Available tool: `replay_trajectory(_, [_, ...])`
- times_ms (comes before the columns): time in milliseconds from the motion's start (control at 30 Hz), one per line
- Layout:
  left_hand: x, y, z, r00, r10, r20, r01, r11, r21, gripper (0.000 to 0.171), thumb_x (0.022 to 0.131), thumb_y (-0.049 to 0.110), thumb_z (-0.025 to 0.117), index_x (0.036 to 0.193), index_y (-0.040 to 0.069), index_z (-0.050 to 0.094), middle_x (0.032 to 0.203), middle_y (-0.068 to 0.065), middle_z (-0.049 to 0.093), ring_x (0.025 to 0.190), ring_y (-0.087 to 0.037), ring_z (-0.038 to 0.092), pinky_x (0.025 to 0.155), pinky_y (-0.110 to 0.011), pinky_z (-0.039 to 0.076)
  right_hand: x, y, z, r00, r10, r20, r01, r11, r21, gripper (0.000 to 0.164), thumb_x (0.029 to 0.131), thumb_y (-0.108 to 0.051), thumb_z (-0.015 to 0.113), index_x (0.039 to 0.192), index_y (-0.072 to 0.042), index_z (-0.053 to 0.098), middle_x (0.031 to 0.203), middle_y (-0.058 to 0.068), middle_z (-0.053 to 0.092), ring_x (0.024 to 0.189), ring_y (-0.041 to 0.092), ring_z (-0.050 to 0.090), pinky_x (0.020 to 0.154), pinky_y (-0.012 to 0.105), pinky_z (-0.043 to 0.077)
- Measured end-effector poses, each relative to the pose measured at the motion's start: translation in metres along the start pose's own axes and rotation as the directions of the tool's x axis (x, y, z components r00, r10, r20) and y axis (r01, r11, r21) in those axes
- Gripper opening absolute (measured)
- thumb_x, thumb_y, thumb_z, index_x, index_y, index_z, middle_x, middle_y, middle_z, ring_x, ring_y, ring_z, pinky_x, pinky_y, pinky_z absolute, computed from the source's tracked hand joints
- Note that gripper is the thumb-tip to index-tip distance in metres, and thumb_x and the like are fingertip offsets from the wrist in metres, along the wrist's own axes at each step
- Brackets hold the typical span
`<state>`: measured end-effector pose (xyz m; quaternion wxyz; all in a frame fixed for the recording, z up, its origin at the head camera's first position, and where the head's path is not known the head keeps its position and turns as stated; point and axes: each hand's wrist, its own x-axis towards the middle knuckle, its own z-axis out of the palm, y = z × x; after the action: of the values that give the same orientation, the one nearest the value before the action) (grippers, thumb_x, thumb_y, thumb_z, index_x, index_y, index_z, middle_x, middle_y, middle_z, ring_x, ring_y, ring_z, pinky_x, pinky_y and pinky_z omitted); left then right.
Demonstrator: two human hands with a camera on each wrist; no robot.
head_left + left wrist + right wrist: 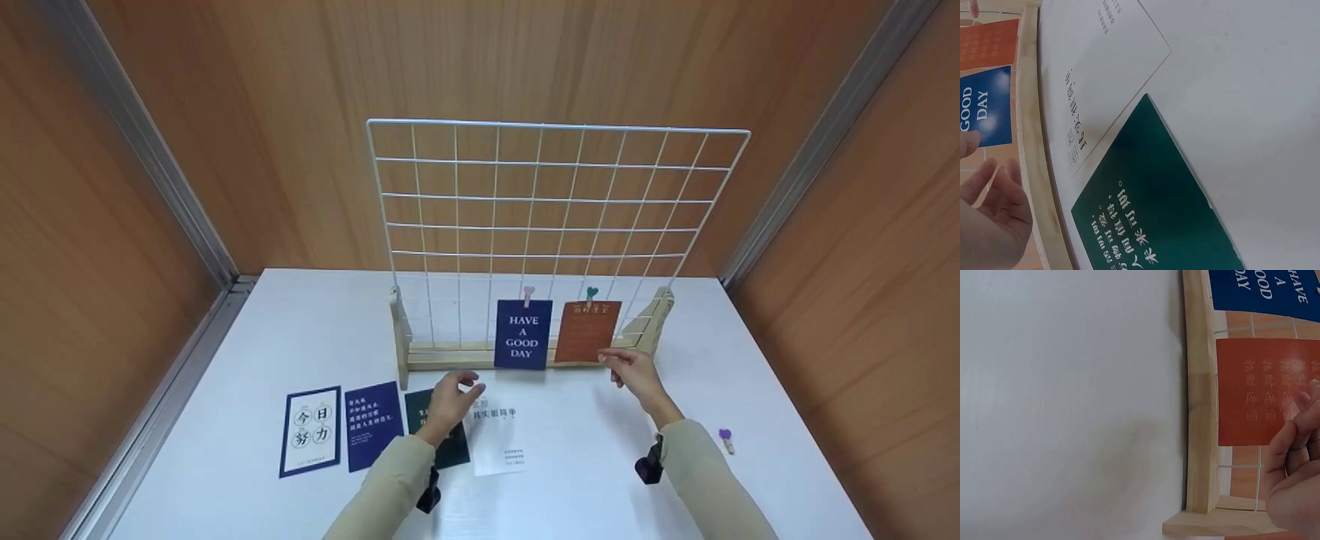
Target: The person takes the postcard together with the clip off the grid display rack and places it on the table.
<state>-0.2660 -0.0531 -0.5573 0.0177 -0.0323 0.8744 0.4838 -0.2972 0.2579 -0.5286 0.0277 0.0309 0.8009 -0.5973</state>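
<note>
A white wire grid (540,199) stands in a wooden base (450,361). Clipped low on it hang a blue card (523,335) reading "HAVE A GOOD DAY", under a pink heart peg (529,292), and an orange card (588,332), under a green heart peg (592,292). My right hand (631,373) is by the orange card's lower right corner, its bent fingers overlapping the card in the right wrist view. Loosely curled and holding nothing, my left hand (448,405) hovers above a dark green card (453,448), partly hiding it.
Left of the green card lie a purple-blue card (373,426) and a blue-bordered white card (310,431). A white printed card (497,442) lies to its right. One purple heart peg (726,441) rests on the white table (585,495) near my right sleeve. Wooden panels enclose the table.
</note>
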Motion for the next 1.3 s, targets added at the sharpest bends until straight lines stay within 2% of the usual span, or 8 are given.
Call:
replay_trajectory(167, [0.000,0.003,0.000,0.999,0.049,-0.012,-0.050,0.999,-0.020,0.025,0.083,0.019,0.062,0.103,0.006,0.059,0.098,-0.007,0.056,0.094,-0.027,0.052,0.077,-0.036,0.043,0.001,-0.004,0.009,0.999,-0.031,0.012,0.031,1.000,0.003,0.032,0.085,-0.015,0.059,0.109,0.006,0.058,0.064,0.003,0.053,0.052,0.010,0.044,0.046,0.019,0.038])
replay_trajectory(333, [0.001,0.007,0.002,0.998,0.056,-0.009,-0.056,0.998,-0.002,0.026,0.083,0.021,0.062,0.104,0.006,0.059,0.097,-0.007,0.056,0.093,-0.028,0.052,0.076,-0.036,0.043,0.003,-0.012,0.016,0.999,-0.027,0.028,0.026,0.999,0.032,0.033,0.084,-0.015,0.061,0.108,0.007,0.058,0.064,0.003,0.053,0.052,0.010,0.045,0.046,0.019,0.038])
replay_trajectory(533, [0.005,0.009,0.003,0.997,0.072,-0.013,-0.072,0.997,0.015,0.027,0.083,0.020,0.062,0.106,0.006,0.059,0.096,-0.008,0.057,0.085,-0.024,0.053,0.072,-0.036,0.043,0.009,-0.023,0.022,0.998,-0.027,0.052,0.024,0.999,0.048,0.033,0.084,-0.011,0.060,0.108,0.010,0.056,0.060,0.002,0.054,0.051,0.011,0.046,0.044,0.021,0.039])
replay_trajectory(767, [0.010,0.012,0.003,0.993,0.117,-0.024,-0.116,0.993,0.025,0.027,0.082,0.018,0.063,0.106,0.005,0.058,0.094,-0.009,0.058,0.076,-0.018,0.053,0.066,-0.035,0.044,0.013,-0.036,0.033,1.000,-0.008,0.027,0.008,1.000,0.023,0.031,0.083,-0.016,0.062,0.107,0.004,0.060,0.066,0.004,0.057,0.050,0.010,0.046,0.047,0.022,0.039])
replay_trajectory(967, [0.014,0.018,0.005,0.994,0.104,-0.026,-0.104,0.995,0.005,0.031,0.082,0.016,0.063,0.109,0.003,0.056,0.095,-0.009,0.056,0.080,-0.021,0.053,0.068,-0.035,0.044,0.016,-0.046,0.043,0.999,-0.043,0.012,0.042,0.999,0.032,0.028,0.083,-0.013,0.061,0.105,0.003,0.061,0.062,0.004,0.054,0.047,0.010,0.045,0.043,0.020,0.037])
replay_trajectory(1067, [0.017,0.023,0.006,0.997,0.074,-0.015,-0.075,0.997,-0.009,0.031,0.082,0.017,0.062,0.110,0.005,0.055,0.097,-0.009,0.056,0.086,-0.023,0.053,0.073,-0.035,0.044,0.018,-0.052,0.048,0.999,-0.048,0.010,0.048,0.999,0.020,0.026,0.083,-0.013,0.061,0.105,0.001,0.062,0.058,0.002,0.051,0.046,0.010,0.044,0.041,0.020,0.035])
replay_trajectory(1167, [0.019,0.027,0.007,0.998,0.065,-0.006,-0.065,0.998,-0.005,0.033,0.082,0.018,0.062,0.112,0.005,0.055,0.098,-0.008,0.055,0.090,-0.024,0.053,0.075,-0.036,0.043,0.020,-0.057,0.053,0.999,-0.037,0.012,0.037,0.999,0.036,0.026,0.083,-0.013,0.061,0.106,0.000,0.062,0.059,0.002,0.051,0.046,0.011,0.043,0.040,0.021,0.033])
replay_trajectory(1300, [0.022,0.032,0.009,0.997,0.077,-0.010,-0.077,0.997,0.006,0.033,0.082,0.019,0.062,0.112,0.005,0.055,0.095,-0.007,0.055,0.087,-0.022,0.054,0.073,-0.034,0.044,0.023,-0.064,0.058,0.999,-0.053,0.011,0.053,0.998,0.038,0.026,0.083,-0.012,0.061,0.106,0.000,0.062,0.064,0.005,0.053,0.047,0.011,0.044,0.040,0.020,0.035])
